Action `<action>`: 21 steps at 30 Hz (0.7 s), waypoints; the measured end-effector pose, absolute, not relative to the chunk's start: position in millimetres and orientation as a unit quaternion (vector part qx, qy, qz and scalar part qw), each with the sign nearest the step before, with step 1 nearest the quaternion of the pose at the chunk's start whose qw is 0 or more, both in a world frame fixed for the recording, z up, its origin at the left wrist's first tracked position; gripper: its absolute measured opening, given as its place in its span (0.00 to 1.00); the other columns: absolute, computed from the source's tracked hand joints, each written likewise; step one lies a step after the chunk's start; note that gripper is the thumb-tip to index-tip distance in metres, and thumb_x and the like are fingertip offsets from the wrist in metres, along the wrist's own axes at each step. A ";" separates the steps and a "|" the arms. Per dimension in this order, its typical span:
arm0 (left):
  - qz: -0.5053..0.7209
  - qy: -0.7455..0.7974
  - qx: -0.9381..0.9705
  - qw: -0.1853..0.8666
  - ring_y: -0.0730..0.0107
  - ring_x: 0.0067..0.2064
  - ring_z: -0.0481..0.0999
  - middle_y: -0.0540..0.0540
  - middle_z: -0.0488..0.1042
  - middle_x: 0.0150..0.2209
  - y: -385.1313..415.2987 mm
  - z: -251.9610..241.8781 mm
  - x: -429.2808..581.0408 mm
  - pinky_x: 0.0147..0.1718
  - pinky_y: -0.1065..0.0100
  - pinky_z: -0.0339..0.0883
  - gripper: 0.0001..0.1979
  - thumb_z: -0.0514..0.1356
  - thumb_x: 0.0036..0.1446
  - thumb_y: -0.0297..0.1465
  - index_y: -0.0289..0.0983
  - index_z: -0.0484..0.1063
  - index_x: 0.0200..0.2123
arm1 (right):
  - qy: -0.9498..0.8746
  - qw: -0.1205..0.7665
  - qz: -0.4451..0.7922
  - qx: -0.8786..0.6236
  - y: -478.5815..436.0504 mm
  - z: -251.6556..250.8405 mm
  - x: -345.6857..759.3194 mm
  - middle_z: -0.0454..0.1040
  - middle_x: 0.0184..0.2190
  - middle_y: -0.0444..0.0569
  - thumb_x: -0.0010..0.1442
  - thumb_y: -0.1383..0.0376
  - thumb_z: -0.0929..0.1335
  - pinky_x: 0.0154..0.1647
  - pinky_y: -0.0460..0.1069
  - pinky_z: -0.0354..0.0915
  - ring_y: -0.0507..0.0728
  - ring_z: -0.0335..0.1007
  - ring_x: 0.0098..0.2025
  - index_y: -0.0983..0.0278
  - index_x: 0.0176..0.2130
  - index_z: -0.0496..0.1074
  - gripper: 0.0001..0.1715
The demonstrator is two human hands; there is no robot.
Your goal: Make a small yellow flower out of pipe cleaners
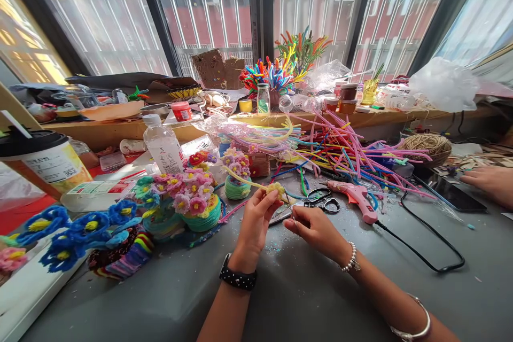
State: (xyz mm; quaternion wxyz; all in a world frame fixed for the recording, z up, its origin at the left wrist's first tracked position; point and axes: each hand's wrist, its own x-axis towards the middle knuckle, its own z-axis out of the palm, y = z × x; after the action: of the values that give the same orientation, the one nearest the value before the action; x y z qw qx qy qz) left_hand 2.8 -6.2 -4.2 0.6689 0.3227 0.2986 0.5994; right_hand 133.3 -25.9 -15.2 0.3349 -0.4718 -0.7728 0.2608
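My left hand point(254, 227) pinches a small pale-yellow pipe-cleaner flower point(276, 189) between thumb and fingers. A long yellow stem point(240, 179) trails from it to the upper left. Close on the right, my right hand point(318, 231) grips a thin dark tool point(287, 200), its tip at the flower; its exact kind is not clear. Just beyond lie black-handled scissors point(326, 203) and a pink glue gun point(358, 197). To the left stand small pots of pipe-cleaner flowers, pink ones point(196, 187) and blue ones point(90, 224).
Loose pipe cleaners point(340, 144) are heaped behind my hands. A water bottle point(160, 144) and a drink cup point(44, 160) stand left. The glue gun's black cord point(433, 267) loops at right, near a phone point(449, 192), twine ball point(427, 147) and another person's hand point(491, 181).
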 end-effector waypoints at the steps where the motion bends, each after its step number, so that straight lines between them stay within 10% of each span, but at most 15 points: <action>1: 0.599 0.299 0.323 0.669 0.80 0.27 0.70 0.52 0.71 0.27 -5.9 -4.2 2.6 0.32 0.76 0.64 0.05 0.62 0.40 0.26 0.34 0.70 0.25 | -0.771 0.339 0.262 -0.472 -25.4 -15.6 133.5 0.54 0.14 0.39 0.53 0.50 0.58 0.19 0.43 0.44 0.47 0.47 0.18 0.64 0.17 0.51 0.25; 21: 0.595 0.345 0.337 0.643 0.78 0.31 0.71 0.50 0.72 0.29 -4.0 -2.6 3.0 0.27 0.79 0.62 0.13 0.62 0.39 0.24 0.34 0.68 0.33 | -0.777 0.291 0.208 -0.518 -21.6 -9.3 149.3 0.54 0.14 0.39 0.51 0.49 0.60 0.19 0.43 0.43 0.47 0.47 0.18 0.65 0.17 0.55 0.26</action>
State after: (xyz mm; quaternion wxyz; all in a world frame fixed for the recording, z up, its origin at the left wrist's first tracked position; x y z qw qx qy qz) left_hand 3.0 -4.0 -2.6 0.6433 0.3366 0.3445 0.5952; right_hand 149.3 -21.6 -9.3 0.2910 -0.5184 -0.7768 0.2077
